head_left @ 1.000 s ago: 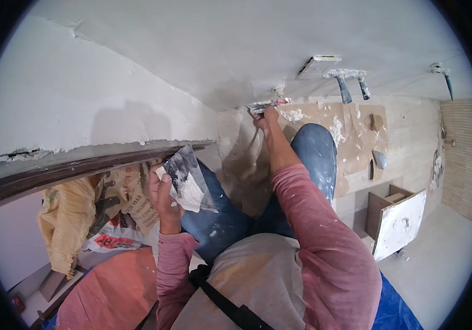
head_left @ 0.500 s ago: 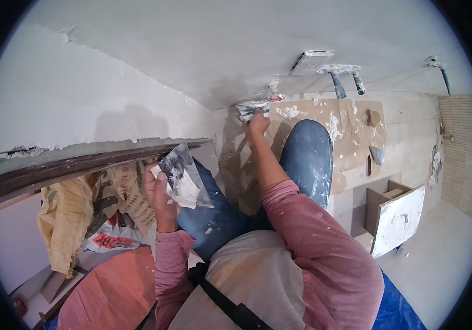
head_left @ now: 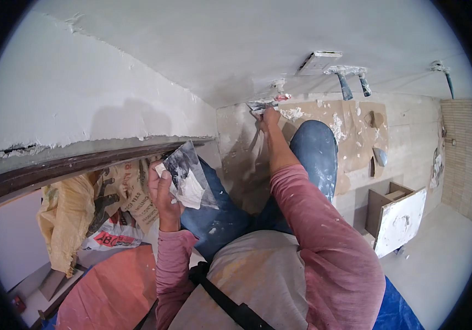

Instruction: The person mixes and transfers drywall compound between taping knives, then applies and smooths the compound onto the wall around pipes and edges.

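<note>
My left hand [head_left: 162, 192] grips a flat smeared blade [head_left: 189, 170] with a lump of white paste on it, held above my left thigh. My right hand [head_left: 268, 120] is closed on a putty knife [head_left: 258, 106] at the foot of the white wall [head_left: 203, 60], just left of a short white-crusted pipe fitting [head_left: 277, 85]. A small red piece [head_left: 282, 97] shows beside the knife. My right knee [head_left: 310, 148] rests beside that arm, over paste-spattered brown paper [head_left: 351, 126].
A brown beam [head_left: 54, 176] runs along the left, with crumpled sacks [head_left: 109, 209] below. On the right are dark pipe stubs [head_left: 345, 85], a square plate [head_left: 318, 61] in the wall, a small wooden box with a white board [head_left: 398, 223], and blue sheeting [head_left: 395, 308].
My right hand dipped toward me and left half a second ago, and is now back up and right at the wall's foot. My left hand and its blade stay about where they were.
</note>
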{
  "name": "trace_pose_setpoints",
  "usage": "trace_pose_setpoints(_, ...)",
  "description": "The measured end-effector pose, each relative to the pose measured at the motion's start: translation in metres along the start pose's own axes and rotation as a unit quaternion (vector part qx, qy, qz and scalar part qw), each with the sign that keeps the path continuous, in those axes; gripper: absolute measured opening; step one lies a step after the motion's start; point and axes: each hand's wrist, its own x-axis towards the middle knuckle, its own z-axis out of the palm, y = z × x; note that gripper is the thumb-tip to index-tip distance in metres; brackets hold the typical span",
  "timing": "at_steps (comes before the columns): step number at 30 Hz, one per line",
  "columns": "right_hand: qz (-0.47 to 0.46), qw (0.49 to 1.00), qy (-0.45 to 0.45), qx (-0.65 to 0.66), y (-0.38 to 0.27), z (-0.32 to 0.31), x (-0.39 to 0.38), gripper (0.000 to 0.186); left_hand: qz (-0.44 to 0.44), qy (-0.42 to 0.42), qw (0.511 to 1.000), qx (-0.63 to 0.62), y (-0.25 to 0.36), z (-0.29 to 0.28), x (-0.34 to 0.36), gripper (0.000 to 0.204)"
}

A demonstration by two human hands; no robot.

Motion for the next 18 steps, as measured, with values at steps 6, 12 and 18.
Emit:
trace_pose_setpoints(6,0.035,0.999,-0.006,0.016,-0.011,0.002,0.020,0.018,-0.010,-0.003,1.000,0.018,-0.003,0.000,0.000,0.032)
trace_pose_setpoints(12,0.046,0.998,-0.032,0.037,-0.020,0.023,-0.021,0.021,0.004,-0.008,1.000,-0.013,-0.006,-0.007,0.000,0.030)
trace_pose_setpoints(18,-0.147,0.989,-0.013,-0.007,0.018,0.042,-0.063,0.022,0.001,0.007,1.000,-0.009,-0.002,-0.008,-0.003,0.030)
